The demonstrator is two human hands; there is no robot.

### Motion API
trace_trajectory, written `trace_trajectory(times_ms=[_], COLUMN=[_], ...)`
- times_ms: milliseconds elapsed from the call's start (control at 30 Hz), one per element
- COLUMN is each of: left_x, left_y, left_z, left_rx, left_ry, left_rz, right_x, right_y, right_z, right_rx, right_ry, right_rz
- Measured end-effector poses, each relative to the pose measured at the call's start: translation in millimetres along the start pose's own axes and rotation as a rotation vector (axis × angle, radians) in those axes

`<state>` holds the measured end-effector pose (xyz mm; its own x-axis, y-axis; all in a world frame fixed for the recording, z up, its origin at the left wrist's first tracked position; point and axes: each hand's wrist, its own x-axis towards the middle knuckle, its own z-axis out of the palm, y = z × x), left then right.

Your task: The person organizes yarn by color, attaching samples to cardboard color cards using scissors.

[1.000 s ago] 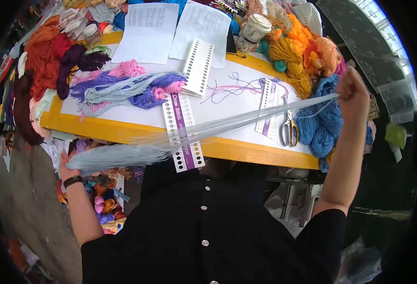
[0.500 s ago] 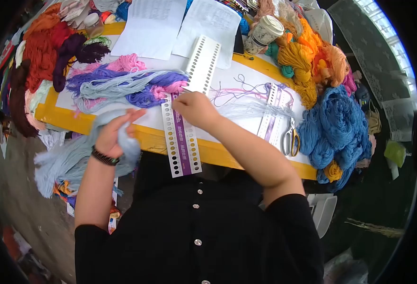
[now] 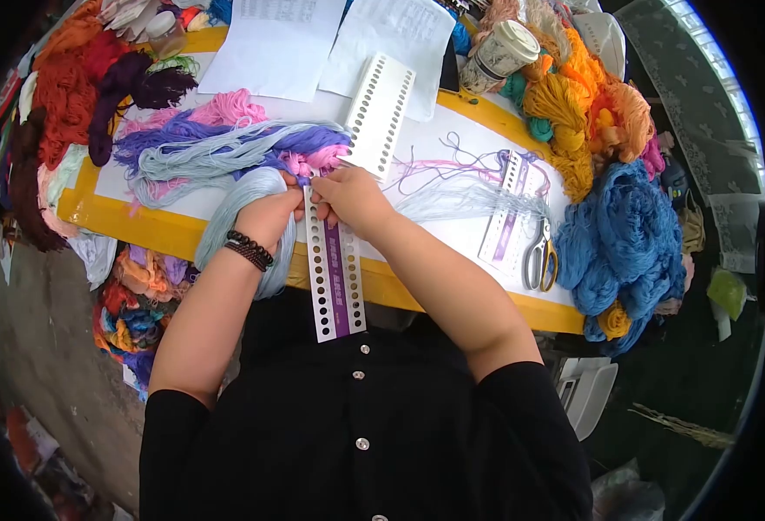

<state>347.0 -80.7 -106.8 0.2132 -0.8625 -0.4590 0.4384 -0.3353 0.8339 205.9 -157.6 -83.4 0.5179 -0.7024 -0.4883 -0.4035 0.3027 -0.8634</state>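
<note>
A white and purple punched thread card [image 3: 337, 286] hangs over the table's front edge, a row of holes down each side. My right hand [image 3: 354, 200] is closed on its upper end. Light blue thread [image 3: 242, 213] loops over my left hand [image 3: 271, 219], whose fingers are closed at the card's upper left edge, partly hidden. Pink and purple thread is gathered just above both hands. Behind them lie skeins of purple thread [image 3: 178, 146], pink thread [image 3: 230, 108] and more light blue thread. A blank white punched card [image 3: 380, 117] rests beyond my right hand.
To the right are a second threaded card [image 3: 505, 226], scissors [image 3: 539, 256] and a large blue yarn heap [image 3: 623, 234]. Paper sheets [image 3: 269, 48] and a paper cup [image 3: 499, 56] stand at the back. Red yarn [image 3: 70, 108] lies left; orange yarn [image 3: 569, 100] lies right.
My left hand has moved right and up to the card, drawing the light blue thread from beyond the table's left front edge. My right hand stays at the card's top.
</note>
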Motion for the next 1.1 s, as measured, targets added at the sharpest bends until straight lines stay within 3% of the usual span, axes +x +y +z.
trace_trajectory(times_ms=[167,200,233,300,367,400,433,467,500,700,833,900,967,1033,1100], left_x=[-2.7,4.2,17.5,20.1,16.3,14.3,12.1,8.1,0.7,-7.6,-10.1,-16.2,-27.7,-39.7,-40.7], left_y=[3.7,-2.3,-12.7,-13.1,-13.6,-12.0,-10.0,-6.1,1.8,10.7,11.7,11.3,20.8,28.7,31.8], left_z=[6.0,-1.7,-15.5,-20.3,-20.6,-24.8,-32.7,-37.9,-40.6,-29.1,-29.4,-24.3,-15.8,-1.2,5.8], left_rx=[0.078,0.08,0.375,0.671,0.619,0.619,0.571,0.52,0.602,0.372,0.508,0.35,-0.143,-0.179,-0.334], left_ry=[0.03,0.031,0.05,0.071,0.117,0.119,0.076,0.032,0.078,0.095,0.085,0.059,-0.088,-0.087,-0.104], left_rz=[-0.017,-0.019,-0.112,-0.205,-0.179,-0.179,0.036,0.251,0.298,0.094,0.145,0.21,0.117,0.174,0.094], right_x=[4.7,9.4,13.7,10.3,0.5,-10.3,-16.2,-15.7,-13.3,-12.8,-14.2,-13.4,-12.2,-13.7,-14.2], right_y=[5.5,13.2,20.0,20.9,15.4,3.4,-2.9,-0.8,2.3,6.9,10.6,12.3,13.3,16.3,16.8], right_z=[8.1,13.3,16.0,15.6,11.5,7.6,4.7,3.1,1.3,5.3,5.7,5.1,4.1,4.1,3.2], right_rx=[-0.076,-0.328,-0.579,-0.518,-0.459,-0.296,-0.133,-0.132,-0.063,-0.111,-0.159,-0.174,-0.183,-0.129,-0.041], right_ry=[0.026,0.109,0.193,0.147,0.1,0.037,-0.028,-0.032,-0.036,-0.006,0.02,0.025,0.036,0.046,0.017], right_rz=[-0.019,-0.189,-0.361,-0.34,-0.317,-0.176,-0.035,-0.035,-0.009,-0.055,-0.102,-0.099,-0.098,-0.144,-0.126])
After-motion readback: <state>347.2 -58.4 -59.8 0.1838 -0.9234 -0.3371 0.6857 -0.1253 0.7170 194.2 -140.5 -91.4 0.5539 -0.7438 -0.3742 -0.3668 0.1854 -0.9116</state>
